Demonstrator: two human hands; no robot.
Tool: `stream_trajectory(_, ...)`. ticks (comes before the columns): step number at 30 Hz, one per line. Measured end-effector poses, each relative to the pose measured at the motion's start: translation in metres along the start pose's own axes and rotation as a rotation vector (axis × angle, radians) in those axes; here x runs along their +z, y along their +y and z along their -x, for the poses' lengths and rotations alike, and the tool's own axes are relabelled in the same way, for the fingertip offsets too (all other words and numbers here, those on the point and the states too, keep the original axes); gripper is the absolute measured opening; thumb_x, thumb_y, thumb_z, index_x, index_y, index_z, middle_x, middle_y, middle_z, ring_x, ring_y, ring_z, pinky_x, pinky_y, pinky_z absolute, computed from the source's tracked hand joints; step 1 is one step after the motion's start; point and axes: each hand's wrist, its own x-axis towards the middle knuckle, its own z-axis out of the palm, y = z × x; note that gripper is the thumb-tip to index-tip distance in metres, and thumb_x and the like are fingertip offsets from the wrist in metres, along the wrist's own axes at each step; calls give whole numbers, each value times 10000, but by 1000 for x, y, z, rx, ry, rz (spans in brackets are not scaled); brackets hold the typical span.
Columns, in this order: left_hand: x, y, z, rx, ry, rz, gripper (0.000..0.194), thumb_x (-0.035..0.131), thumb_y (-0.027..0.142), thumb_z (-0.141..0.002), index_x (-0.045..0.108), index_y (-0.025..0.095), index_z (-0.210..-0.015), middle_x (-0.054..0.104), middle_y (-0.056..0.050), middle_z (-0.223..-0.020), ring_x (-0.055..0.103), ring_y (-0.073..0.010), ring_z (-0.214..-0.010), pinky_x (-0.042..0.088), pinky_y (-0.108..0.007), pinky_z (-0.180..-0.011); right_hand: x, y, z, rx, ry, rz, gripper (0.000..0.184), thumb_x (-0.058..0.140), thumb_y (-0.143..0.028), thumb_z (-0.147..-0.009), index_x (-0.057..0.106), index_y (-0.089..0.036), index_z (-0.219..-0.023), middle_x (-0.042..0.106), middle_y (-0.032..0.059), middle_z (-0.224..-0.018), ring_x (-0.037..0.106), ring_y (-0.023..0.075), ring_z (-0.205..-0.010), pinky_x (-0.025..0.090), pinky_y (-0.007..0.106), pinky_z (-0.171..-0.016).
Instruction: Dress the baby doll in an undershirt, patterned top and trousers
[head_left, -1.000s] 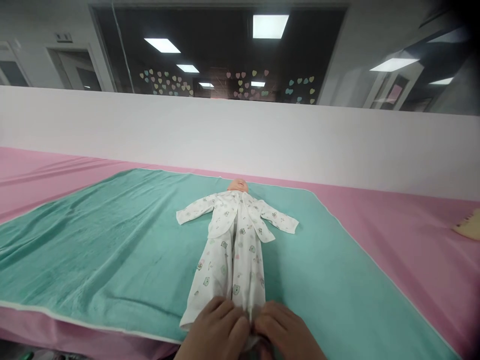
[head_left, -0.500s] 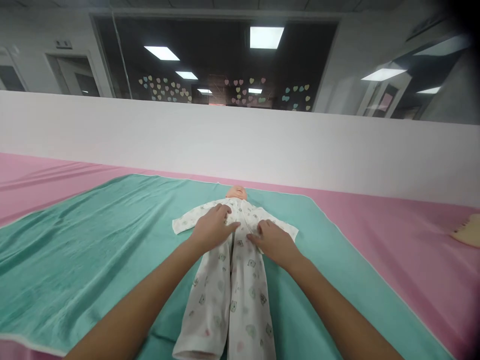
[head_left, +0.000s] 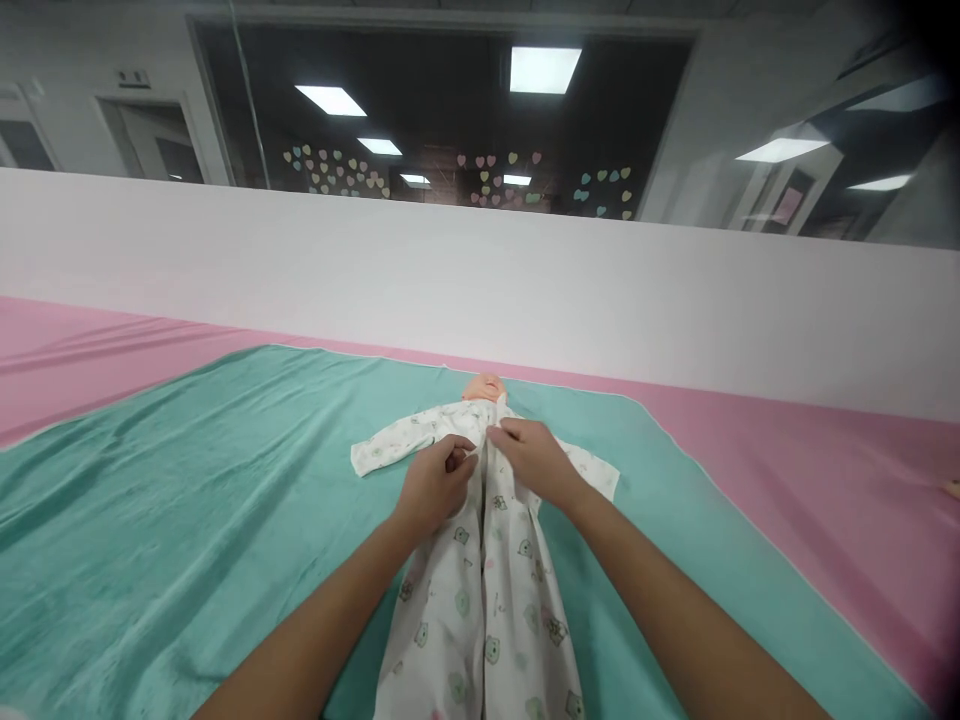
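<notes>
A baby doll (head_left: 484, 386) lies face up on a teal towel (head_left: 187, 480), dressed in a white printed sleepsuit (head_left: 487, 600) with small animal figures. My left hand (head_left: 435, 480) rests on the chest of the suit, fingers curled and pinching the left front flap. Beside it, my right hand (head_left: 529, 458) grips the right front flap near the collar. Both hands meet at the middle opening of the garment. The doll's body is hidden under the cloth; only its head shows.
The towel lies on a pink sheet (head_left: 787, 470) over a long table. A white partition (head_left: 480, 280) runs behind it, with a dark window bearing heart stickers (head_left: 495, 180) above.
Both hands moved from the suit's leg ends up to the doll's chest, then closed on the front flaps and drew them toward the middle. The camera shifted slightly.
</notes>
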Motion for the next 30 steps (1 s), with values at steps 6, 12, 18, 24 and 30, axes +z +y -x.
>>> stream_trajectory(6, -9, -7, 1, -75, -149, 401, 203, 513, 314, -765, 587, 164, -881, 545, 8, -669, 490, -105, -604, 387, -212, -561, 27, -6, 23, -105, -81, 139, 427, 354, -343, -936, 360, -130, -566, 386, -24, -524, 311, 77, -500, 177, 216, -511)
stream_trajectory(12, -13, -2, -2, -83, -108, 339, 260, 448, 382, -821, 573, 172, -908, 473, 27, -590, 437, -97, -533, 350, -201, -502, 8, 15, 16, 23, 158, -208, 410, 343, -446, -929, 414, -151, -653, 467, -16, -629, 439, 95, -594, 325, 178, -570)
stream_trajectory(18, 4, 2, -62, 14, 70, -59, 235, 426, 223, -792, 606, 168, -933, 626, -39, -925, 545, -140, -839, 402, -236, -756, 12, 31, -50, 218, 182, 91, 260, 427, -381, -879, 507, -147, -801, 550, 22, -731, 501, 134, -687, 327, 199, -603)
stream_trajectory(24, 15, -7, -116, 6, -148, -305, 261, 398, 220, -767, 567, 152, -580, 609, -68, -688, 512, -162, -640, 345, -264, -585, 21, 31, -77, 296, -32, 390, 385, 413, -443, -893, 585, -100, -870, 588, 135, -874, 542, 205, -815, 330, 233, -628)
stream_trajectory(30, -1, -13, -120, -3, -297, -273, 192, 477, 228, -699, 540, 155, -533, 575, -29, -605, 472, -124, -555, 302, -234, -504, 15, 23, -80, 274, -179, 396, 348, 521, -440, -824, 608, -106, -782, 596, 122, -815, 552, 198, -750, 334, 223, -595)
